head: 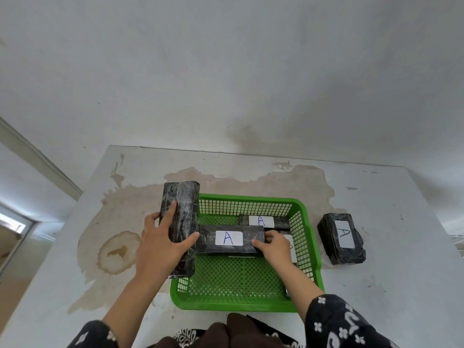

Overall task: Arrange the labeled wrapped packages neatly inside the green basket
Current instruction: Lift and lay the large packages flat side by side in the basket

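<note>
A green mesh basket (241, 301) sits on the table in front of me. My left hand (163, 243) grips a long black wrapped package (182, 204) held over the basket's left rim, its label hidden. My right hand (275, 247) holds a black package labeled A (229, 238) crosswise above the basket's middle. Behind it, inside the basket, lies another A-labeled package (262, 220) against the back right. A further package (288, 241) lies under my right hand, mostly hidden. One more A-labeled package (342, 238) rests on the table right of the basket.
The white table (376, 285) has a large brown stain (118, 249) to the left of the basket. A white wall rises just behind the table's far edge. The table's left edge drops off toward a doorway.
</note>
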The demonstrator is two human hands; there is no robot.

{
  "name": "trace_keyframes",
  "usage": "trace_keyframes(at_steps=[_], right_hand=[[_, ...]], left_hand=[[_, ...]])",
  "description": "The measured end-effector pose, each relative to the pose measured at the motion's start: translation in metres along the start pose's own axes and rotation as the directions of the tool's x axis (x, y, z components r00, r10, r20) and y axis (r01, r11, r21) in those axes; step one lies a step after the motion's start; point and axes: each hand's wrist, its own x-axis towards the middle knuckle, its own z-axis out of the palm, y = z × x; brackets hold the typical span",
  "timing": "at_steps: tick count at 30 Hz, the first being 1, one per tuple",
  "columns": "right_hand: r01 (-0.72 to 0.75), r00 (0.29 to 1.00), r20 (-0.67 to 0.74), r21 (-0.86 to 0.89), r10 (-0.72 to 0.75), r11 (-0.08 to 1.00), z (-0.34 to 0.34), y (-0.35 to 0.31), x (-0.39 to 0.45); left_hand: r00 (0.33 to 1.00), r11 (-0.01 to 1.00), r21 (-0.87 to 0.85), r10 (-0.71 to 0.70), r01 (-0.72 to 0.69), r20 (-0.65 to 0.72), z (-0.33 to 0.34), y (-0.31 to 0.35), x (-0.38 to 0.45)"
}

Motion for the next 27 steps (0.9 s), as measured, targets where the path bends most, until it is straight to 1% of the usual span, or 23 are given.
trace_keyframes(at_steps=[5, 8, 10, 11, 12, 13, 15, 17, 18, 20, 22, 23, 25, 27], right_hand=[[-0.014, 1.000, -0.005, -0.027, 0.014, 1.000, 0.000, 0.002, 0.001], [-0.031, 0.999, 0.020, -0.031, 0.032, 0.999, -0.005, 0.000, 0.002], [-0.029, 0.999, -0.017, -0.014, 0.028, 0.999, -0.012, -0.003, 0.002], [-0.027, 0.999, -0.043, 0.023, 0.028, 0.999, -0.018, -0.007, 0.001], [-0.027, 0.998, -0.051, 0.083, 0.032, 0.996, -0.024, -0.011, -0.001], [-0.022, 0.999, -0.027, 0.161, 0.026, 0.987, -0.031, -0.016, -0.004], [0.021, 0.995, 0.086, 0.325, -0.052, 0.945, -0.043, -0.029, -0.013], [0.088, 0.963, 0.189, 0.460, -0.194, 0.884, -0.055, -0.039, -0.022], [0.118, 0.937, 0.227, 0.512, -0.267, 0.851, -0.060, -0.043, -0.026], [0.188, 0.880, 0.269, 0.558, -0.391, 0.808, -0.068, -0.048, -0.033], [0.239, 0.849, 0.268, 0.574, -0.455, 0.783, -0.072, -0.047, -0.037], [0.242, 0.844, 0.263, 0.591, -0.468, 0.770, -0.074, -0.045, -0.038], [0.234, 0.851, 0.243, 0.619, -0.466, 0.750, -0.078, -0.041, -0.039], [0.244, 0.882, 0.188, 0.602, -0.432, 0.760, -0.082, -0.036, -0.041]], left_hand=[[1.000, 1.000, 0.007, 0.016, -0.016, 0.021, 0.001, 0.001, 0.000], [0.998, 0.999, -0.033, 0.036, -0.035, 0.049, 0.003, 0.006, 0.001], [0.994, 0.989, -0.143, 0.056, -0.043, 0.090, 0.003, 0.011, 0.001], [0.990, 0.975, -0.217, 0.075, -0.048, 0.118, 0.003, 0.014, 0.002], [0.984, 0.958, -0.282, 0.102, -0.057, 0.149, 0.002, 0.016, 0.003], [0.973, 0.944, -0.322, 0.136, -0.070, 0.187, 0.001, 0.019, 0.003], [0.928, 0.933, -0.342, 0.217, -0.107, 0.302, -0.002, 0.026, 0.006], [0.850, 0.917, -0.381, 0.290, -0.116, 0.440, -0.006, 0.037, 0.010], [0.803, 0.901, -0.423, 0.322, -0.097, 0.502, -0.008, 0.042, 0.013], [0.705, 0.861, -0.507, 0.379, -0.032, 0.599, -0.012, 0.054, 0.018], [0.619, 0.834, -0.551, 0.426, 0.013, 0.660, -0.015, 0.064, 0.020], [0.593, 0.830, -0.557, 0.439, 0.019, 0.675, -0.016, 0.068, 0.021], [0.564, 0.827, -0.561, 0.447, 0.037, 0.695, -0.016, 0.072, 0.023], [0.567, 0.804, -0.585, 0.435, 0.105, 0.700, -0.016, 0.069, 0.026]])
